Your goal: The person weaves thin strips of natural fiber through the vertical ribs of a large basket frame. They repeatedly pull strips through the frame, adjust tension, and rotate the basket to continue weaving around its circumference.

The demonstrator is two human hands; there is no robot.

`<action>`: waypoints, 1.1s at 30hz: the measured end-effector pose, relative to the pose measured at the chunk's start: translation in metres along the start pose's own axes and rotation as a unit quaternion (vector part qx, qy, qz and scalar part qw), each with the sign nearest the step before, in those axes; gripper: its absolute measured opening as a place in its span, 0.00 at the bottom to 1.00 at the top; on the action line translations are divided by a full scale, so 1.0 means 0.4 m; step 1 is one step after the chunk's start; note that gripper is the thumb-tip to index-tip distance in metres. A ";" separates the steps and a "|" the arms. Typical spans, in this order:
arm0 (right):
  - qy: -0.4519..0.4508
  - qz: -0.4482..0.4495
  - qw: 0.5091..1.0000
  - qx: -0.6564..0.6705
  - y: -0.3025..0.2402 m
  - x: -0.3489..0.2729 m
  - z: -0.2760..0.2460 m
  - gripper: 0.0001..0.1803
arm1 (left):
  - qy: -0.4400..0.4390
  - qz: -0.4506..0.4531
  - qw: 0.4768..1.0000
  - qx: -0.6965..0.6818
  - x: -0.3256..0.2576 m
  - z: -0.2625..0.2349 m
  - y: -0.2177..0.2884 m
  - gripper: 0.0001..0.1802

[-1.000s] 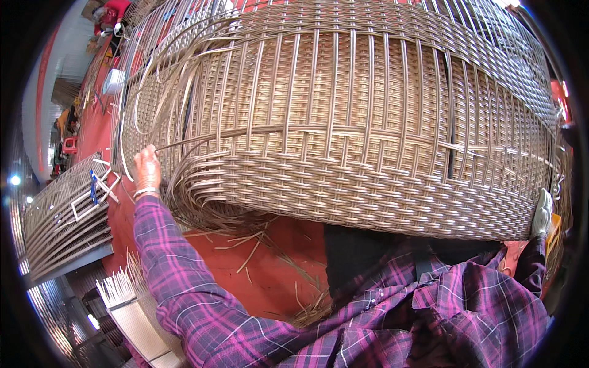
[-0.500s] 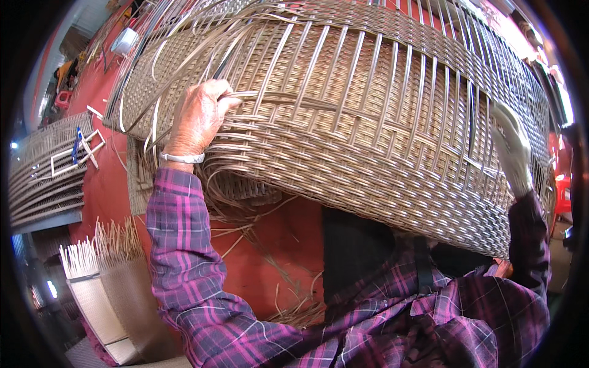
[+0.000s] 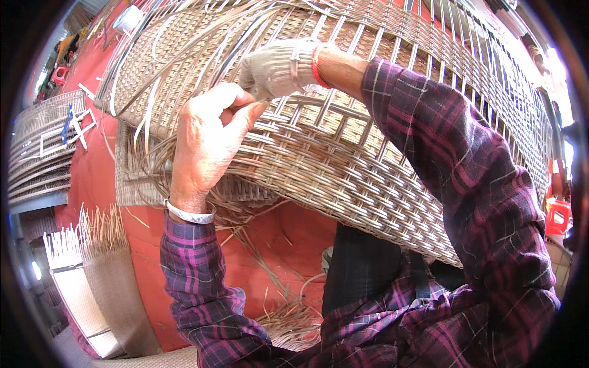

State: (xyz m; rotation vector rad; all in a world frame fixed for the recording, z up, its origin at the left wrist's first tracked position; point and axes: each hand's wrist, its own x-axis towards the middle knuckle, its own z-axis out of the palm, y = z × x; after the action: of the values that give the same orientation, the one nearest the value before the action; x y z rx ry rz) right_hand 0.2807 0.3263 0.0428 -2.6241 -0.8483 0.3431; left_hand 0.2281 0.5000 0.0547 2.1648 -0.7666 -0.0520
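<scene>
The bare left hand (image 3: 208, 135), fingers curled, meets the gloved right hand (image 3: 275, 69) at the fingertips

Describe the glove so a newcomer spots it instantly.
Find the big woven wicker panel across the upper half. Left of centre over it is the right hand, wearing the glove. It is pale grey-beige with a red band at the wrist, whereas the left hand is bare, with a white wristband.

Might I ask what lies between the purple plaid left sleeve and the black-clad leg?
The head view shows red floor with loose tan strands scattered there.
</scene>
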 end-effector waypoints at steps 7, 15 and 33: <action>0.140 0.082 0.985 0.049 0.097 -0.018 -0.047 0.19 | 0.032 -0.030 0.990 -0.137 0.004 0.062 -0.049 0.19; 0.194 0.103 0.976 0.004 0.218 -0.216 -0.159 0.24 | 0.079 -0.025 0.929 -0.361 -0.063 0.072 -0.100 0.19; 0.223 0.216 0.939 -0.149 -0.037 -0.823 0.147 0.39 | -0.059 0.071 0.995 -0.047 0.042 0.099 -0.004 0.11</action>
State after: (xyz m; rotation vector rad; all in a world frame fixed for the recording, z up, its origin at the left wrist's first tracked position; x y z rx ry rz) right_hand -0.0066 0.1549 0.0341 -2.9787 -0.1794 -0.2976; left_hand 0.2314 0.4643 0.0307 2.0277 -0.9654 -0.1413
